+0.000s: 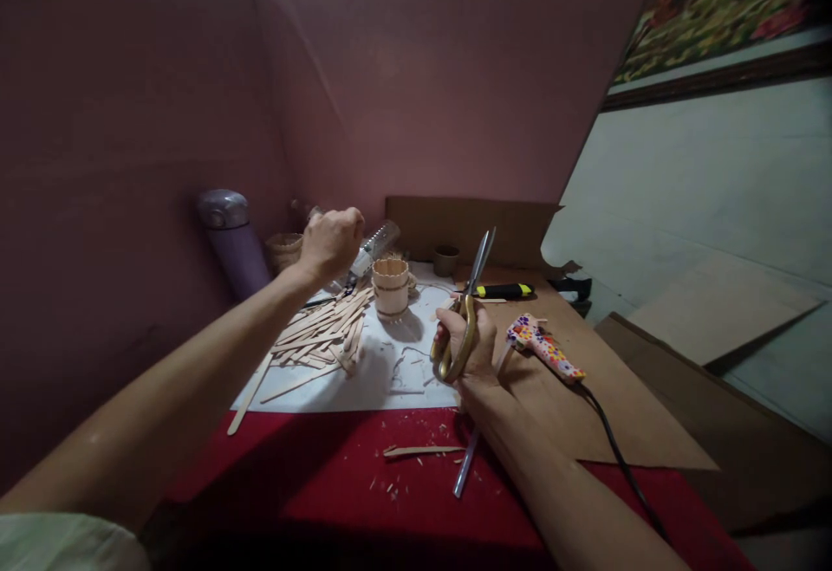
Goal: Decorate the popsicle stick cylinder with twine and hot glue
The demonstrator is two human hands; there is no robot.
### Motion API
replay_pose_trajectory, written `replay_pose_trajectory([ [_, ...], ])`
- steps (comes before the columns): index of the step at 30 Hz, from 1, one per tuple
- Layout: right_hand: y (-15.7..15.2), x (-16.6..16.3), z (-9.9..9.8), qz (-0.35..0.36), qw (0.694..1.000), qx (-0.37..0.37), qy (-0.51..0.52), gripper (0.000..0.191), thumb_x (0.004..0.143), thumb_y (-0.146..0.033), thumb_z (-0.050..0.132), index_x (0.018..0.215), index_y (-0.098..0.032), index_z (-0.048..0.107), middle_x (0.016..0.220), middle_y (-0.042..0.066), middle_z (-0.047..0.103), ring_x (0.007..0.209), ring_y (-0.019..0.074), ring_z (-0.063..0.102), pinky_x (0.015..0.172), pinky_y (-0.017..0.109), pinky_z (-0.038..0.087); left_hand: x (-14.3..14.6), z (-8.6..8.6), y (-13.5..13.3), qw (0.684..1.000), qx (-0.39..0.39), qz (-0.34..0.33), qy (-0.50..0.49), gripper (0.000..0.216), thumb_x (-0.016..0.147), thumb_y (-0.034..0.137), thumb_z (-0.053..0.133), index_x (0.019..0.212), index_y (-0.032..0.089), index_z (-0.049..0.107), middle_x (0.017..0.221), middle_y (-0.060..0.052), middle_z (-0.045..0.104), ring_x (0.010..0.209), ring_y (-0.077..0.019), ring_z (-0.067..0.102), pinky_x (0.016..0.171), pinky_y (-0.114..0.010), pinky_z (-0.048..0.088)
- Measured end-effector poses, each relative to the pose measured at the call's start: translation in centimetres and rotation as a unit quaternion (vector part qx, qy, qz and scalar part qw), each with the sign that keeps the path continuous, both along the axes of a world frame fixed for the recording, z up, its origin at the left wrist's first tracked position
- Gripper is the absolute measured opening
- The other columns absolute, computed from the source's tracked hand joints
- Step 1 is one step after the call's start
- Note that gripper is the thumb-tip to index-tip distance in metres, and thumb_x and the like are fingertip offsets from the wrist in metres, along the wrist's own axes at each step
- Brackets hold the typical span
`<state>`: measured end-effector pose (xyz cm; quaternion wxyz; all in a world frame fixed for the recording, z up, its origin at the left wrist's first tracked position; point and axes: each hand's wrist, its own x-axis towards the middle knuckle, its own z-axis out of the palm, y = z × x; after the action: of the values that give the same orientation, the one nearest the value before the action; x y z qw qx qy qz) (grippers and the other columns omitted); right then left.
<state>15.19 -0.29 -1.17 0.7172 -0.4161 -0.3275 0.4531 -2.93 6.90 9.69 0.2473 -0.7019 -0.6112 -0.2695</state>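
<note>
White paper [383, 346] is lying under heaped wooden sticks [325, 333] at the view's eight o'clock. Gold-handled scissors [469, 315] are pointing toward one, the right hand [479, 346] clamping on their handles at four. A flowered glue gun [546, 348] is resting farther out at four. The left hand [331, 242] is curling at nine; whether it is holding anything, I cannot tell. A wooden cup [391, 295] is standing near centre, toward seven.

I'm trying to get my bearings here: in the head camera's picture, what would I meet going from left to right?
Purple bottle, left hand, small wooden cup, scissors held in the right hand, flower-patterned glue gun, framed picture.
</note>
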Motion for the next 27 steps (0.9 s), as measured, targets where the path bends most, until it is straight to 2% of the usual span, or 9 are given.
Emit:
replay_pose_trajectory([
  [3,0.3,0.0,-0.3,-0.005,1.000,0.006,-0.001,0.039,0.058,-0.024,0.066,0.094,-0.020,0.052,0.054,-0.010,0.050,0.037,0.0075,0.045,0.035,0.018,0.037,1.0,-1.7,-1.4,0.997,0.005,-0.030,-0.078,0.032,0.091,0.030,0.036,0.090,0.018,0.066,0.085,-0.010,0.070,0.079,-0.0239,0.064,0.070,-0.033,0.039],
  [8,0.4,-0.1,-0.5,0.006,0.999,0.032,-0.003,0.039,0.059,-0.025,0.067,0.096,-0.019,0.053,0.058,-0.009,0.052,0.038,0.0065,0.045,0.036,0.018,0.039,1.4,-4.9,-2.7,0.977,0.020,-0.088,-0.195,0.022,0.088,0.029,0.042,0.077,0.020,0.058,0.073,-0.005,0.064,0.072,-0.0195,0.060,0.064,-0.029,0.037],
  [13,0.3,-0.2,-0.5,0.020,0.999,0.043,-0.015,0.037,0.060,-0.024,0.068,0.094,-0.020,0.054,0.060,-0.009,0.052,0.039,0.0066,0.045,0.036,0.018,0.038,1.4,-9.0,-2.6,0.931,0.000,-0.119,-0.346,0.029,0.089,0.036,0.041,0.063,0.022,0.046,0.058,0.001,0.051,0.059,-0.0155,0.052,0.057,-0.027,0.037],
  [16,0.1,-0.3,-0.4,0.017,0.999,0.042,-0.021,0.037,0.060,-0.024,0.069,0.094,-0.020,0.054,0.059,-0.009,0.053,0.038,0.0070,0.046,0.036,0.019,0.039,0.9,-10.6,-1.6,0.892,-0.005,-0.168,-0.419,0.023,0.082,0.043,0.053,0.082,0.020,0.053,0.076,-0.002,0.060,0.072,-0.0169,0.058,0.064,-0.028,0.045],
  [19,0.0,-0.3,-0.4,0.021,0.999,0.033,-0.020,0.038,0.059,-0.025,0.069,0.094,-0.020,0.054,0.057,-0.009,0.053,0.037,0.0073,0.046,0.036,0.019,0.038,0.2,-10.6,-0.3,0.899,0.001,-0.240,-0.366,0.048,0.072,0.037,0.066,0.113,0.018,0.052,0.114,-0.011,0.060,0.102,-0.0226,0.058,0.081,-0.034,0.047],
  [21,0.0,-0.2,-0.4,0.021,0.999,0.031,-0.021,0.039,0.059,-0.025,0.070,0.094,-0.019,0.054,0.057,-0.009,0.053,0.037,0.0074,0.046,0.036,0.019,0.037,-0.2,-9.9,0.4,0.911,0.015,-0.305,-0.276,0.046,0.076,0.029,0.062,0.120,0.019,0.053,0.129,-0.012,0.055,0.118,-0.0236,0.050,0.097,-0.039,0.041],
  [23,0.1,-0.2,-0.5,0.019,0.999,0.030,-0.020,0.039,0.059,-0.025,0.070,0.094,-0.018,0.054,0.058,-0.009,0.054,0.037,0.0073,0.047,0.036,0.019,0.037,-0.4,-9.1,0.9,0.920,0.014,-0.342,-0.191,0.027,0.083,0.024,0.054,0.109,0.021,0.062,0.126,-0.009,0.059,0.122,-0.0219,0.048,0.103,-0.040,0.035],
  [25,0.1,-0.3,-0.5,0.018,0.999,0.027,-0.014,0.040,0.058,-0.024,0.070,0.094,-0.019,0.054,0.059,-0.009,0.053,0.037,0.0070,0.046,0.036,0.019,0.038,-0.3,-8.5,1.3,0.930,-0.006,-0.343,-0.135,0.020,0.086,0.020,0.050,0.092,0.021,0.069,0.108,-0.007,0.069,0.114,-0.0208,0.055,0.099,-0.039,0.038],
  [27,0.1,-0.3,-0.5,0.014,1.000,0.018,-0.010,0.041,0.058,-0.025,0.070,0.095,-0.019,0.054,0.058,-0.009,0.053,0.037,0.0069,0.046,0.036,0.019,0.038,0.1,-8.2,1.5,0.939,-0.020,-0.325,-0.111,0.021,0.084,0.017,0.050,0.083,0.021,0.071,0.092,-0.007,0.072,0.100,-0.0210,0.061,0.091,-0.038,0.042],
])
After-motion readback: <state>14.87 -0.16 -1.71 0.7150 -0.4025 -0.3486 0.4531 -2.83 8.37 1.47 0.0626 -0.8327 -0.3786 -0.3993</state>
